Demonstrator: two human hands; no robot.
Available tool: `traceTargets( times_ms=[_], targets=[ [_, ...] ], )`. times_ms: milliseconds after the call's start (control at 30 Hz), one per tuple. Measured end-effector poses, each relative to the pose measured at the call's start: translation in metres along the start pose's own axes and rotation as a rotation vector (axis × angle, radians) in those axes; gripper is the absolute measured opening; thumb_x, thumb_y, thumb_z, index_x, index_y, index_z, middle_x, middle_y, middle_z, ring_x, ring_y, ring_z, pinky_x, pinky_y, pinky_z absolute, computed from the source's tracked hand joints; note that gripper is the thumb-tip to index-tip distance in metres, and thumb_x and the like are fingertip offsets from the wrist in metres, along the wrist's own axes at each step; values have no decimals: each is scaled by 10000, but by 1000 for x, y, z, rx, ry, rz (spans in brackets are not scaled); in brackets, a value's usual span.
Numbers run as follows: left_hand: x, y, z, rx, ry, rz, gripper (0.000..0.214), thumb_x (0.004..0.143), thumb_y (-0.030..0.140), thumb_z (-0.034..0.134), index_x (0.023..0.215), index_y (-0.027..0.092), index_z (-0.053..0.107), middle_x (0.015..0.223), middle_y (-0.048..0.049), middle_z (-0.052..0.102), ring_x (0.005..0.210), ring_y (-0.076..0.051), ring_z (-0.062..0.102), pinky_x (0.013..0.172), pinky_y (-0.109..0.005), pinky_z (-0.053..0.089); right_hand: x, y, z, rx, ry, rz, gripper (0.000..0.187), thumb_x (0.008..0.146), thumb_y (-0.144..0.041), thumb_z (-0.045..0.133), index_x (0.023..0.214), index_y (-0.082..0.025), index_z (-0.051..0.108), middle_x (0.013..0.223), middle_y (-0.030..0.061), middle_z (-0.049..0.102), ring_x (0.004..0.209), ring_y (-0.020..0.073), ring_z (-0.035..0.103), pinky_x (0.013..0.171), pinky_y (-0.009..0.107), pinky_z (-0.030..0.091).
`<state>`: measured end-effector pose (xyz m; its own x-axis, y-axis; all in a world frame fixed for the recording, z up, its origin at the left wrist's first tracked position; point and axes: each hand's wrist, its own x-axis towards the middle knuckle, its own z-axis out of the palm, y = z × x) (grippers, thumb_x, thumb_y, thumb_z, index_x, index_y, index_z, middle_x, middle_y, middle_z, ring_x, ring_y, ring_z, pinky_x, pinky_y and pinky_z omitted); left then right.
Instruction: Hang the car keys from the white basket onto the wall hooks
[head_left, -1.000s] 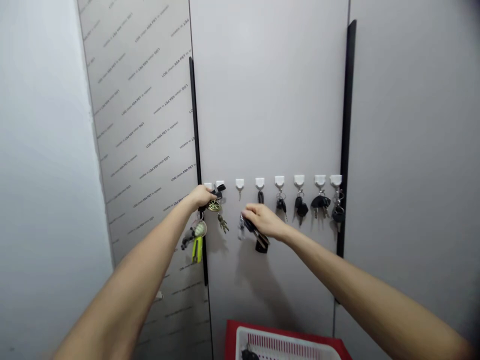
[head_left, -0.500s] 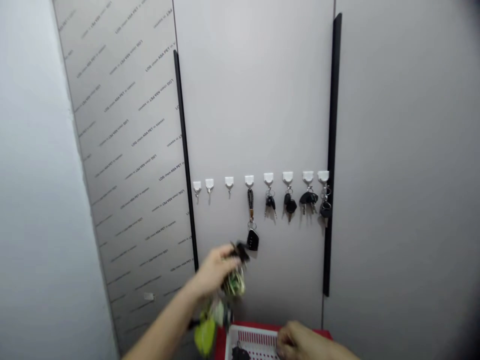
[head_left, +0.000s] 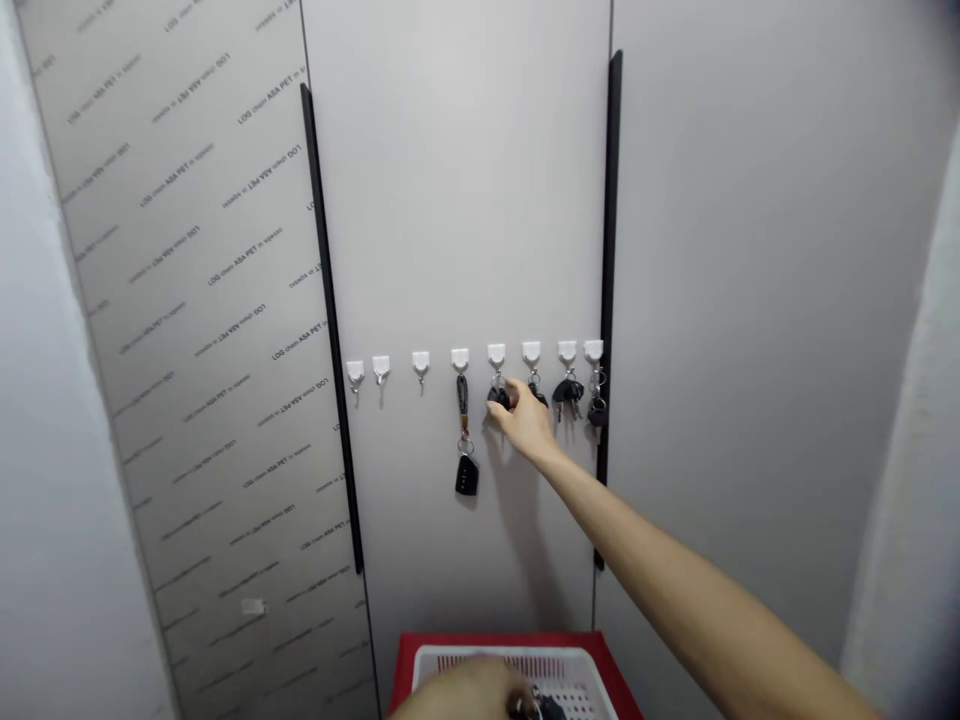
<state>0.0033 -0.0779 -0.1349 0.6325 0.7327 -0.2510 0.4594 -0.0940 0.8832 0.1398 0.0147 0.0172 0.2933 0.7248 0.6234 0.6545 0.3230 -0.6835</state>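
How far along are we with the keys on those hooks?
Three left hooks hang bare. The right hand grips the fifth-hook keys; the left hand is low at the white basket, its grip unclear. Still hanging: the strap fob and three key sets to the right.

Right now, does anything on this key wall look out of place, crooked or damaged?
Nothing damaged or askew. The three left hooks hang bare while the other five carry keys; the right hand pinches the fifth hook's keys, and the left hand is at the white basket below.
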Motion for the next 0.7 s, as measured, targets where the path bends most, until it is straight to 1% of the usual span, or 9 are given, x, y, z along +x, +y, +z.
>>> traceTargets(
  times_ms=[67,167,233,300,367,433,500,600,700],
  targets=[
    [8,27,-22,112,273,71,236,511,210,530,745,187,527,647,6,545,601,-129,477,565,-236,359,3,2,0,-55,-35,17,343,600,-329,449,878,-137,504,663,45,550,620,144,491,587,259,362],
    [29,80,-64,167,908,236,426,568,234,484,978,167,388,942,-70,486,761,-139,469,662,-252,346,7,0,-8,-61,-12,7,260,619,-335,402,717,-141,545,611,37,548,576,129,484,543,230,348],
    [45,106,-86,230,1108,234,476,547,283,511,989,185,363,972,-80,472,819,-164,455,671,-271,338,12,-6,-15,-52,16,-6,245,613,-327,393,677,-146,545,591,30,547,555,123,478,524,220,341],
    [60,121,-99,282,1148,176,355,558,289,497,892,197,422,850,-62,524,766,-172,475,630,-275,340,20,-15,-22,-49,18,-31,220,596,-303,400,658,-149,544,575,25,547,538,117,471,510,214,337],
    [68,128,-106,293,1110,167,161,598,272,443,733,186,464,681,-35,535,650,-154,489,571,-255,339,29,-26,-29,-37,29,-75,203,581,-274,408,659,-148,546,579,22,550,542,112,468,515,208,339],
    [67,133,-111,250,1060,257,111,631,262,388,605,170,444,563,-11,494,542,-120,468,514,-223,332,34,-35,-37,0,38,-125,209,578,-256,408,688,-145,547,604,21,556,553,103,468,531,202,344],
    [60,142,-120,181,1026,401,157,649,273,356,553,162,410,494,15,437,470,-90,430,469,-193,320,29,-38,-43,61,-46,-169,223,586,-243,396,717,-139,544,622,19,560,548,90,469,533,192,350],
    [43,163,-136,163,1023,531,200,676,298,311,570,158,407,453,40,373,412,-67,383,422,-170,294,-8,-23,-43,129,-462,-192,231,594,-218,382,721,-124,549,603,12,561,510,70,464,490,167,352],
    [29,186,-149,349,950,401,153,652,265,365,578,147,429,420,49,357,375,-58,349,392,-168,255,-77,14,-30,60,-940,-121,242,576,-209,401,716,-109,570,566,-3,555,463,57,440,411,144,320]
  ],
)
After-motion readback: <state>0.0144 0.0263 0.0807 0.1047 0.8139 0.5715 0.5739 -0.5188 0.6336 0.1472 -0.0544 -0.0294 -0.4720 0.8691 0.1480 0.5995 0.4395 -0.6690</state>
